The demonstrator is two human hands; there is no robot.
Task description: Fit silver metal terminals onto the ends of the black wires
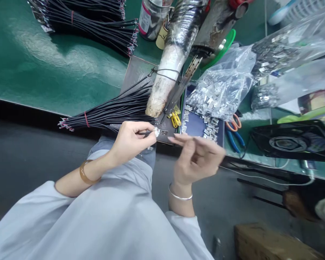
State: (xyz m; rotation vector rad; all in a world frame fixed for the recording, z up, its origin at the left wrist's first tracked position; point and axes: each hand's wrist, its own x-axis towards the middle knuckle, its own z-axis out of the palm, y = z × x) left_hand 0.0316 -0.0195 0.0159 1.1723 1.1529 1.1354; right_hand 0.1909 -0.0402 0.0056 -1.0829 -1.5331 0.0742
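Observation:
My left hand [131, 139] is closed in a pinch on a thin black cable whose tip carries a small metal terminal [157, 132]. It hovers at the near edge of the bench, just below a bundle of black cables [111, 112] tied with a red band. My right hand [196, 157] is beside it, fingers loosely extended toward the terminal with nothing visible in them. Loose metal terminals [209, 128] lie on a dark blue tray just beyond my right hand.
A taped, wrapped tool [173, 61] stands over a metal plate. Clear bags of metal parts [222, 86] lie right of it. Orange-handled pliers [234, 126] and a black fan [289, 142] sit further right. A second cable bundle [97, 21] lies on the green mat.

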